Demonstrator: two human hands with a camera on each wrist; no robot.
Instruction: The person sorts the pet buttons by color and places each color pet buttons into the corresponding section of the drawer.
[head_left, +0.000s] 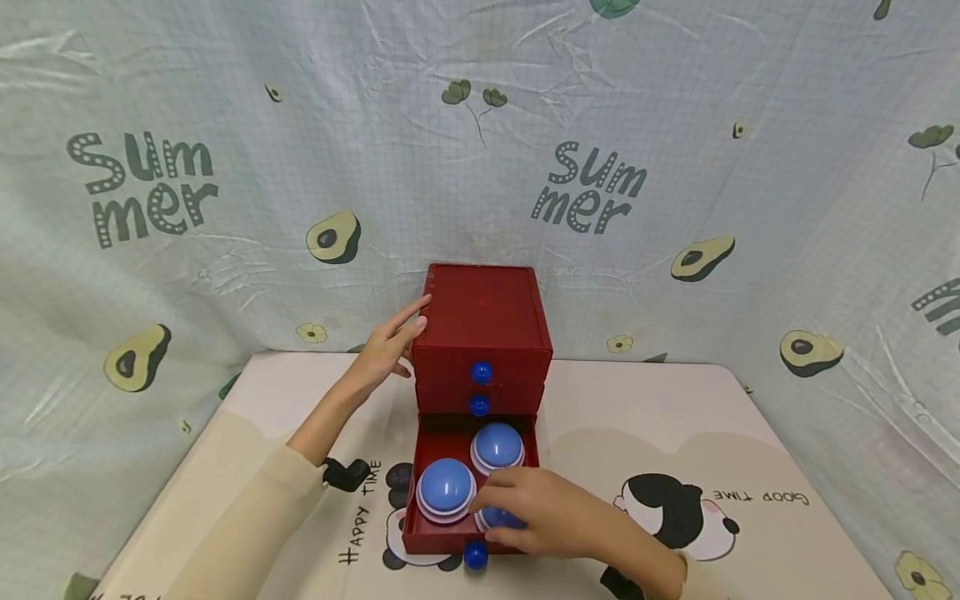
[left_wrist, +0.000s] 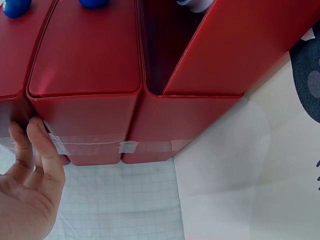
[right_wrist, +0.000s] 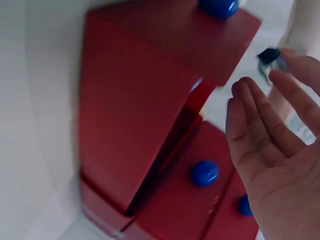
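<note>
A red three-drawer cabinet (head_left: 483,307) stands on the table, its bottom drawer (head_left: 438,543) pulled out. Inside the drawer lie three blue domes on white round bases: one at the left (head_left: 446,486), another at the back right (head_left: 498,446), and a front-right dome (head_left: 501,518) partly covered by my right hand (head_left: 547,512). That hand hovers over the drawer with loosely bent fingers; in the right wrist view the right hand (right_wrist: 280,165) shows nothing in its grasp. My left hand (head_left: 382,354) rests its fingertips on the cabinet's left side, as the left wrist view also shows.
Blue round knobs, such as the top one (head_left: 482,372), stick out from the drawer fronts. Behind the cabinet hangs a pale patterned sheet (head_left: 420,167). A printed cover (head_left: 637,417) lies over the table. Clear tape (left_wrist: 95,142) runs along the cabinet's side.
</note>
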